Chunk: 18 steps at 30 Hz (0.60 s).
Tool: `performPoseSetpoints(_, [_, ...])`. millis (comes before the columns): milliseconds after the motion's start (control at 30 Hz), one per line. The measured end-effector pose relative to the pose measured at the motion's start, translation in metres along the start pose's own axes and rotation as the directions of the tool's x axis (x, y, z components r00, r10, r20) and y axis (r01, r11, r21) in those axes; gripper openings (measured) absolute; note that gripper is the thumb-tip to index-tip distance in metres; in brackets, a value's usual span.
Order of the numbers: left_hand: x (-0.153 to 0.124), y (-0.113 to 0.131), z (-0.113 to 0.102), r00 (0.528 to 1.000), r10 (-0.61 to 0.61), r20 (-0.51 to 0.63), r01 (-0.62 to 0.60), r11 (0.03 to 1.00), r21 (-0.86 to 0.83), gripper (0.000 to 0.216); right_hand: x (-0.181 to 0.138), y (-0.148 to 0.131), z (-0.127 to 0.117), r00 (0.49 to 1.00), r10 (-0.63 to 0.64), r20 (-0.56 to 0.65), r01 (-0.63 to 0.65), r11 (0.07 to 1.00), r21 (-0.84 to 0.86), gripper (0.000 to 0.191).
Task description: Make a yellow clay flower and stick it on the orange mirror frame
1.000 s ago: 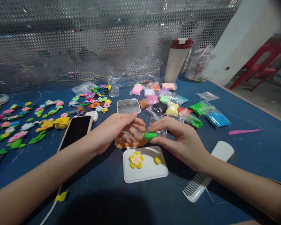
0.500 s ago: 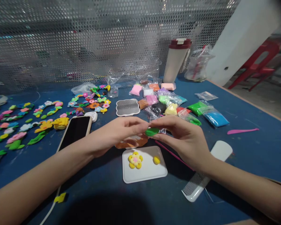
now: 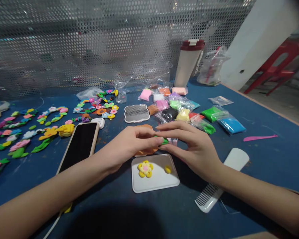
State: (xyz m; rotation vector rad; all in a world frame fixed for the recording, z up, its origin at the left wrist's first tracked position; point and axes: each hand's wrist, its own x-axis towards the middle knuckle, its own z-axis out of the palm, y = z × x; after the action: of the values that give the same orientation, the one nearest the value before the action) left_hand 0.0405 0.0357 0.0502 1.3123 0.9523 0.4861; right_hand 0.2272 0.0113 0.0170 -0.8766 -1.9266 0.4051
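Between the fingertips of both hands is a small piece of green clay [image 3: 165, 141], mostly covered by the fingers. My left hand [image 3: 137, 143] pinches it from the left, thumb in front. From the right, my right hand [image 3: 193, 142] grips it between thumb and fingers. Below them lies a white tray [image 3: 154, 186] bearing a yellow clay flower [image 3: 145, 168] with a pink centre and a small yellow clay lump [image 3: 167, 169]. Behind the hands, an orange-brown piece [image 3: 146, 152] is partly hidden.
Clay packets [image 3: 183, 114], a mirror-like plate [image 3: 136, 113] and a tumbler [image 3: 189, 63] stand or lie at the back. A phone [image 3: 81, 142] and clay flower pieces [image 3: 48, 132] are on the left. Rightward are a white comb [image 3: 235, 159] and a pink tool [image 3: 260, 137].
My left fingers have moved right over the green clay, so less of it shows. The left forearm now covers more of the yellow tab on the cable. The view has shifted slightly.
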Motion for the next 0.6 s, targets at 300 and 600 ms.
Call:
performPoseSetpoints(300, [0.000,0.001,0.004,0.999,0.029,0.016,-0.028,0.999,-0.039,0.020,0.004,-0.002,0.002,0.999,-0.048,0.017,0.048,0.999,-0.014,0.022])
performPoseSetpoints(600, [-0.001,0.011,-0.003,0.979,0.132,-0.154,-0.119,0.989,0.090,0.032,0.004,0.001,-0.002,0.973,0.198,-0.121,-0.185,0.977,0.105,0.017])
